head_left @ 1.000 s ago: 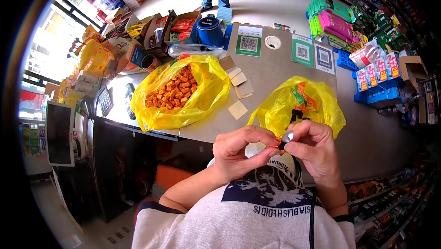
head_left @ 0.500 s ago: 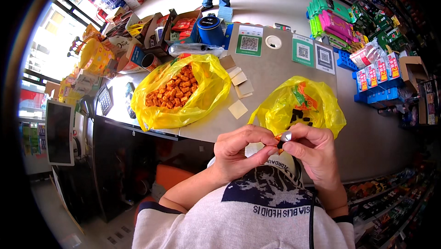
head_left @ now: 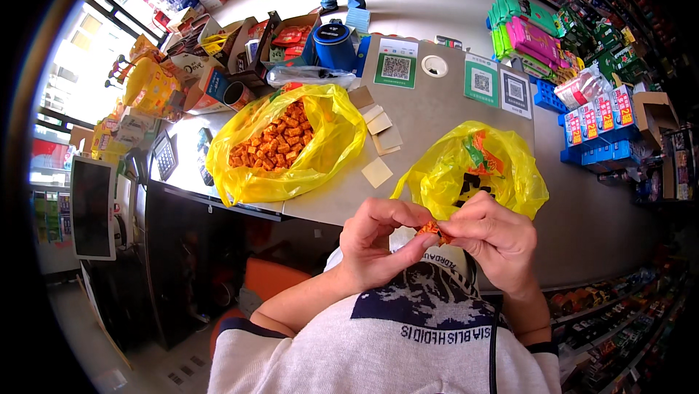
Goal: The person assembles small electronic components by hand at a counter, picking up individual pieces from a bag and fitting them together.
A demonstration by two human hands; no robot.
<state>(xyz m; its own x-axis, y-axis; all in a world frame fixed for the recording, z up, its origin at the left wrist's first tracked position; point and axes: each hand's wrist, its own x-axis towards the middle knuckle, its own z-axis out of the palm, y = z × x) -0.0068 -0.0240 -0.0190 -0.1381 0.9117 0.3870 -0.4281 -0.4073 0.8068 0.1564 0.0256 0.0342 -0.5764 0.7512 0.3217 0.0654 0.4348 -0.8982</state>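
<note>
Both hands, left hand point(head_left: 380, 241) and right hand point(head_left: 497, 237), pinched a small orange packet point(head_left: 429, 231) between fingertips above the tabletop point(head_left: 437, 132) edge, apparently mid-unwrapping; next called for pulling the wrapper apart.

A blue cylinder point(head_left: 336, 46) stands behind tan paper slips point(head_left: 378, 148).

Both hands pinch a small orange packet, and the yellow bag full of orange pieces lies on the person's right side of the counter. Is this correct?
Not quite. The head view shows the yellow bag full of orange pieces on the person's left. Left hand and right hand do pinch the small orange packet.
</note>
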